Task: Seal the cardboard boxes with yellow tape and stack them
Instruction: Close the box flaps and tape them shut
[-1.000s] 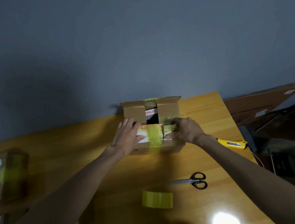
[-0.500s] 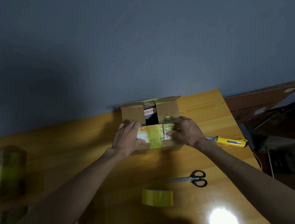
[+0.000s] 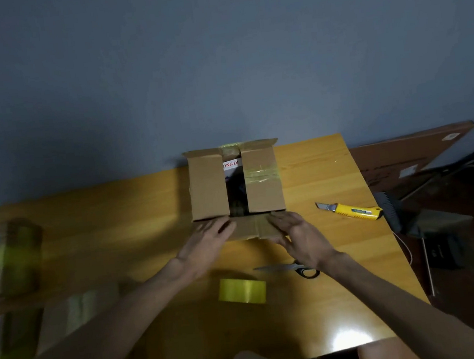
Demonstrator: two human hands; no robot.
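Cardboard box (image 3: 207, 188) at the far middle of the wooden table (image 3: 345, 285), both hands spread against its near side.

Its two top flaps lie folded inward with a dark gap between them, and yellowish tape crosses the right flap. On the near face, the left hand (image 3: 207, 241) and the right hand (image 3: 301, 235) rest with fingers straight, gripping nothing. Closer in lies the roll of yellow tape (image 3: 242, 291), with scissors (image 3: 287, 268) beside it, partly under the right wrist. A yellow utility knife (image 3: 351, 210) lies right of the box. Blurred taped boxes (image 3: 2, 259) stand at the table's left.

Brown cardboard box (image 3: 235, 188), yellow tape roll (image 3: 242, 291) (translucent), yellow-handled knife (image 3: 351, 211).
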